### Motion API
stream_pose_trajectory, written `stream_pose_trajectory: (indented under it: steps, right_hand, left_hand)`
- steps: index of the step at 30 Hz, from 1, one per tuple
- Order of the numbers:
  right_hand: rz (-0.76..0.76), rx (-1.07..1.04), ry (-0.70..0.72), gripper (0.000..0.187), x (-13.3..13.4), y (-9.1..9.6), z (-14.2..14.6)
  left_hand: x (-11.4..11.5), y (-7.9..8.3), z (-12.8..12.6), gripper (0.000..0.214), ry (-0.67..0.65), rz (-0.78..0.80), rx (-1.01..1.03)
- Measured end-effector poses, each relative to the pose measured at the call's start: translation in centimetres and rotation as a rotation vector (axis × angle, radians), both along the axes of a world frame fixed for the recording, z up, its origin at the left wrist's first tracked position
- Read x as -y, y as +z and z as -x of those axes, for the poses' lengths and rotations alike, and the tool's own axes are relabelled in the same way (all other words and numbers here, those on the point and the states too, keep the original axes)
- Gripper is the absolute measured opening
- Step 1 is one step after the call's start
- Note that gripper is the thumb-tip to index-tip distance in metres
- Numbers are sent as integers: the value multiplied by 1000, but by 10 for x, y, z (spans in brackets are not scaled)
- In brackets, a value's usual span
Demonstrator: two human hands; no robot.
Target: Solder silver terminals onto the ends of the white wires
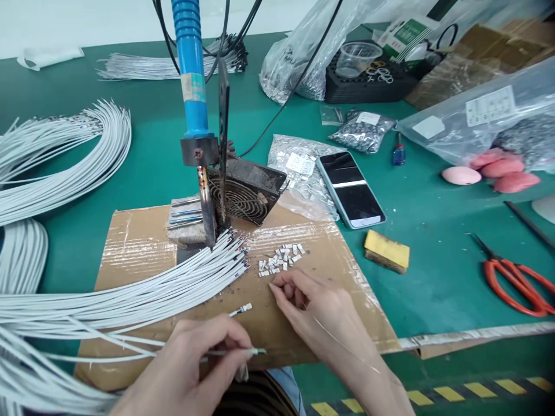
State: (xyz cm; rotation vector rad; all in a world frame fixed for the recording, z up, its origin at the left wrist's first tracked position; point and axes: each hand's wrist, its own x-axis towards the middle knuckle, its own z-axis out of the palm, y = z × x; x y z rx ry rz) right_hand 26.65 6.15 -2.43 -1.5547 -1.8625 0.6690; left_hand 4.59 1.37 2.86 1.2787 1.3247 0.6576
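My left hand point(203, 364) is at the bottom, fingers pinched on a thin white cable point(243, 351) whose tip points right. Another cable end with a small white part point(241, 310) lies just above it on the cardboard sheet point(134, 242). My right hand point(310, 306) rests on the cardboard with fingers curled, fingertips by a small heap of tiny white parts point(281, 258); whether it holds one I cannot make out. A fan of white cables point(182, 277) ends beside the heap. A blue-handled soldering iron point(193, 86) stands upright in front of a small black fan point(243, 193).
Coils of white cables point(65, 156) fill the left of the green table point(143, 150). To the right lie a phone point(351, 188), a yellow sponge point(387, 250), orange scissors point(515, 277), a small screwdriver point(399, 151), pink objects point(498, 170) and bags of parts point(485, 115).
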Motion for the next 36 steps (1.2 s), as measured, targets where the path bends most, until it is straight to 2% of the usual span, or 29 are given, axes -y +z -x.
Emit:
stream_pose_trajectory:
  steps: [1, 3, 6, 8, 11, 13, 18, 25, 32, 34, 36]
  right_hand:
    - [13, 22, 8, 16, 2, 1, 0]
    - [36, 45, 11, 16, 8, 3, 0]
    - [89, 1, -2, 11, 18, 4, 4]
    - [221, -177, -31, 8, 23, 7, 11]
    - [463, -539, -38, 14, 27, 14, 29]
    - [523, -673, -29, 16, 27, 20, 40]
    - [503, -801, -94, 9, 23, 34, 52]
    - [622, -913, -106, 9, 24, 38, 57]
    - [754, -1052, -174, 25, 23, 40, 61]
    - [747, -1046, -181, 22, 24, 39, 60]
    - [675, -986, -162, 15, 25, 38, 59]
  left_hand:
    - [-4, -2, -5, 20, -25, 74, 19]
    - [-10, -9, -7, 26, 45, 222, 109]
    - [-12, -16, -2, 37, 176, 335, 268]
    - [-12, -17, 1, 41, 218, 337, 326]
    - [-11, -15, 2, 42, 256, 323, 340]
    - [-11, -14, 2, 42, 265, 329, 340]
    - [-11, -14, 2, 45, 265, 329, 337]
    - [-10, -12, 0, 47, 280, 348, 339]
    - [-9, -13, -2, 44, 338, 290, 377]
    - [-8, -13, 0, 43, 340, 281, 394]
    - [-8, -13, 1, 41, 329, 277, 406]
